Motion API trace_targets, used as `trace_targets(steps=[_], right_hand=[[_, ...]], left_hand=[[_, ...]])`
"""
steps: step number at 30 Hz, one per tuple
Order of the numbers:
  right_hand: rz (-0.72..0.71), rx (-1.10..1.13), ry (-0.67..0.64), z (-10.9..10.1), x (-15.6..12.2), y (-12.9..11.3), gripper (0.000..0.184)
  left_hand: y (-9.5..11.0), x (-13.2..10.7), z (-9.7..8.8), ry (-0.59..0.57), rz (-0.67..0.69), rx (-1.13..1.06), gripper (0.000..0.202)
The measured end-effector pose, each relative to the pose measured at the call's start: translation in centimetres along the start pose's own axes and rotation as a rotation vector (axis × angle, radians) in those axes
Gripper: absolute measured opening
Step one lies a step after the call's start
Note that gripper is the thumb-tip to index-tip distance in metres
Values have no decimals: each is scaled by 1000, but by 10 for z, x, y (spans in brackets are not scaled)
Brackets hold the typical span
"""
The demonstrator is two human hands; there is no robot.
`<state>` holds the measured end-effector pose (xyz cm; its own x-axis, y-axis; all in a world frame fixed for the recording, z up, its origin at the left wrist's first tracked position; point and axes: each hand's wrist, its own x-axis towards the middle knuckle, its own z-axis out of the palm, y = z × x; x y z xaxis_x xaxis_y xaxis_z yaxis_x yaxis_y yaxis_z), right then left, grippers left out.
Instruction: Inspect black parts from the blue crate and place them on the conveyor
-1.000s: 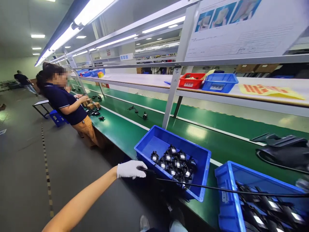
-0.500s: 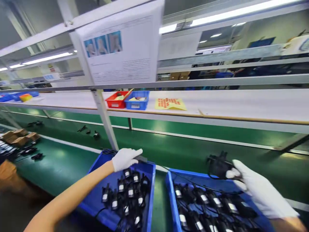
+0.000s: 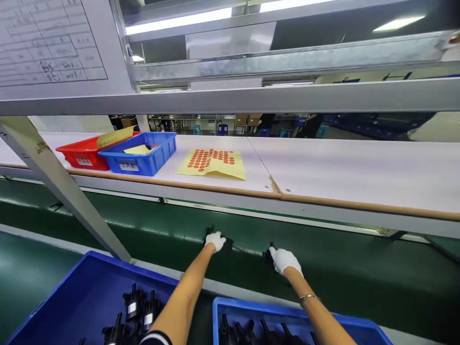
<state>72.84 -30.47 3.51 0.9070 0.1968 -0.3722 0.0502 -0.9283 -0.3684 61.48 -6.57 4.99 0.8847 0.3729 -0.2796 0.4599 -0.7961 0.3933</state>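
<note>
My left hand [image 3: 215,241], in a white glove, reaches out over the green belt. Its fingers are closed on a dark black part [image 3: 209,232], mostly hidden and blurred. To the right, my white-gloved right hand [image 3: 286,261] closes round another small black part [image 3: 268,255], which pokes out at the fingertips. Below my left forearm, a blue bin [image 3: 61,306] holds several black pump-like units [image 3: 132,303] with short spouts and white labels. A second blue bin [image 3: 258,304], under my right forearm, contains more black units [image 3: 247,333].
A white shelf [image 3: 341,167] runs above the belt [image 3: 165,235]. On it are a red tray [image 3: 84,151], a blue tray [image 3: 143,160] and a yellow sheet with red dots [image 3: 213,163]. A slanting metal post [image 3: 68,187] stands at the left.
My view has turned right and moved closer to the shelf. Both hands have left the bins and now reach onto the belt. The black unit and its cord are no longer held above the bins.
</note>
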Motion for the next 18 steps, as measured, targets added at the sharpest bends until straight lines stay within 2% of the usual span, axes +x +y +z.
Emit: trace_targets(steps=[2, 3, 6, 8, 11, 13, 15, 18], right_hand=[[16, -92, -36, 17, 11, -5, 34], [10, -138, -48, 22, 12, -9, 33], [-34, -285, -68, 27, 8, -31, 32], [-97, -381, -61, 24, -2, -57, 33], [-341, -446, -64, 29, -36, -118, 44], [-613, -434, -120, 51, -79, -167, 46], [-895, -415, -215, 91, -139, -215, 34], [-1149, -401, -360, 172, -244, -274, 27]], left_hand=[[-8, -8, 17, 12, -52, -12, 36], [-13, -13, 19, 33, -62, -24, 37], [-31, -39, 1, 133, -33, -90, 40], [-48, -74, -19, 201, 11, -147, 40], [-76, -162, -37, 261, 46, -233, 38], [-93, -236, -30, 278, 27, -293, 36], [-110, -308, -6, 283, -29, -367, 34], [-139, -397, 45, 262, -165, -626, 34]])
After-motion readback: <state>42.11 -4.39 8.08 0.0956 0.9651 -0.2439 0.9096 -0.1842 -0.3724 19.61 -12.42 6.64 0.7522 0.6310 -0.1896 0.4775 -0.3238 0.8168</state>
